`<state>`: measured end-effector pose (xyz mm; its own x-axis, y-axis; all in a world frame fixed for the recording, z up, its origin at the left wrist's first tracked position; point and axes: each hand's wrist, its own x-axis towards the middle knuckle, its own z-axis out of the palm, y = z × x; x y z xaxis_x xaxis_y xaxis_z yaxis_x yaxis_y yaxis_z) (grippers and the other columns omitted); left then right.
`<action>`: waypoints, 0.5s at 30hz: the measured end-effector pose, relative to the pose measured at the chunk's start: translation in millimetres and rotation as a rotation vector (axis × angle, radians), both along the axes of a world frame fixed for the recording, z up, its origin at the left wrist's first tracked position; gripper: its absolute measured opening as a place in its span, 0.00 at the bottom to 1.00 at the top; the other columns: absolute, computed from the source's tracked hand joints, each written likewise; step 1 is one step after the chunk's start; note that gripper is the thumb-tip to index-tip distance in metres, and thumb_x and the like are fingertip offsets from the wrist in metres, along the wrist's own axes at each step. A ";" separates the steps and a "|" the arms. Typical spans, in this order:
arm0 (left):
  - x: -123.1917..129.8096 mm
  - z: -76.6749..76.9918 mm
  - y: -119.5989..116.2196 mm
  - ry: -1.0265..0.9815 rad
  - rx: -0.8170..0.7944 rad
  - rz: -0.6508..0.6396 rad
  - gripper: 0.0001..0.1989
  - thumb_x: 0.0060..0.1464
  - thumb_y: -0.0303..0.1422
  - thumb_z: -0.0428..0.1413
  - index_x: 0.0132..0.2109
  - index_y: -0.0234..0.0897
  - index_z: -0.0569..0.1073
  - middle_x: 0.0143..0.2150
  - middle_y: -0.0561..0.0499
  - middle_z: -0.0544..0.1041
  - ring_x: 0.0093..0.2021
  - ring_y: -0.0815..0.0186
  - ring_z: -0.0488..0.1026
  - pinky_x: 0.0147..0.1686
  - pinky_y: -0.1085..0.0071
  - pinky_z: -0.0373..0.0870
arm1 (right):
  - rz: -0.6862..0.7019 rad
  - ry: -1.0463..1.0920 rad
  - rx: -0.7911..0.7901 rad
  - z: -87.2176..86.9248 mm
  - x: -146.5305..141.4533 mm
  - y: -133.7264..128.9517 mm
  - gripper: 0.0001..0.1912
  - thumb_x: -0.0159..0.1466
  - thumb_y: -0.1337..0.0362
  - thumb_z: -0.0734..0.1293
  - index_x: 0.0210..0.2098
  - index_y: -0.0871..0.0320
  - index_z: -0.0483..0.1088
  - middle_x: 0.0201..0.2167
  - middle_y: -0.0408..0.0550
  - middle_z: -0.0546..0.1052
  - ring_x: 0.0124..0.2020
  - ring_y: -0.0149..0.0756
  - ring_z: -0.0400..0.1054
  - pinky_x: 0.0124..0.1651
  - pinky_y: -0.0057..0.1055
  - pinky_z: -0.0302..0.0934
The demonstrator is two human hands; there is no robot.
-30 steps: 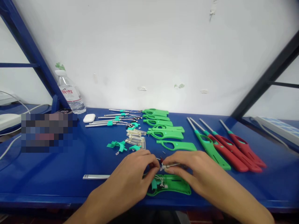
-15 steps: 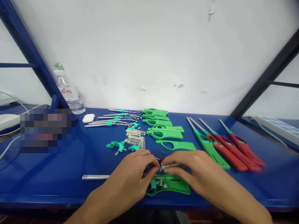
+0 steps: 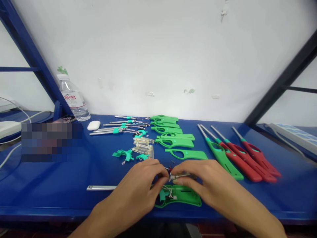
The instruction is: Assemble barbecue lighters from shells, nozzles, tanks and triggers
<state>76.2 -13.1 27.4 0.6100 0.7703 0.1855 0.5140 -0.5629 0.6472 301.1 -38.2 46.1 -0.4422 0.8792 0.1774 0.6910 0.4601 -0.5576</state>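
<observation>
My right hand (image 3: pixel 208 177) is closed, thumb and fingers pinching a clear gas tank (image 3: pixel 180 176) with a whitish valve end pointing left. Close by that end, my left hand (image 3: pixel 140 186) is closed in a pinch; its fingertips hide whatever they hold. Below both hands lies an open green lighter shell (image 3: pixel 189 197), inner side up, with a teal trigger (image 3: pixel 162 195) and pale wires in it. A silver lighter tube (image 3: pixel 101 188) sticks out to the left, partly behind my left hand. A small dark red piece (image 3: pixel 170 169) shows just beyond the fingertips.
Several clear tanks (image 3: pixel 143 147) and teal triggers (image 3: pixel 123 154) lie ahead, beside metal tubes with wires (image 3: pixel 109 131). Green shell halves (image 3: pixel 175 142) are stacked mid-table. Red lighters (image 3: pixel 260 158) and a green one lie right. A water bottle (image 3: pixel 75 100) and white case (image 3: pixel 93 125) stand back left.
Both hands stay almost in place, with the right hand and the tank shifted very slightly left. Nothing was let go.
</observation>
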 end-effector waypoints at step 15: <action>-0.5 2.4 0.6 0.023 -0.021 0.005 0.10 0.71 0.28 0.55 0.41 0.42 0.79 0.39 0.55 0.78 0.39 0.64 0.72 0.41 0.68 0.63 | 0.015 0.016 -0.040 -3.1 4.5 -1.0 0.05 0.74 0.62 0.70 0.46 0.46 0.79 0.44 0.32 0.85 0.45 0.32 0.79 0.50 0.29 0.63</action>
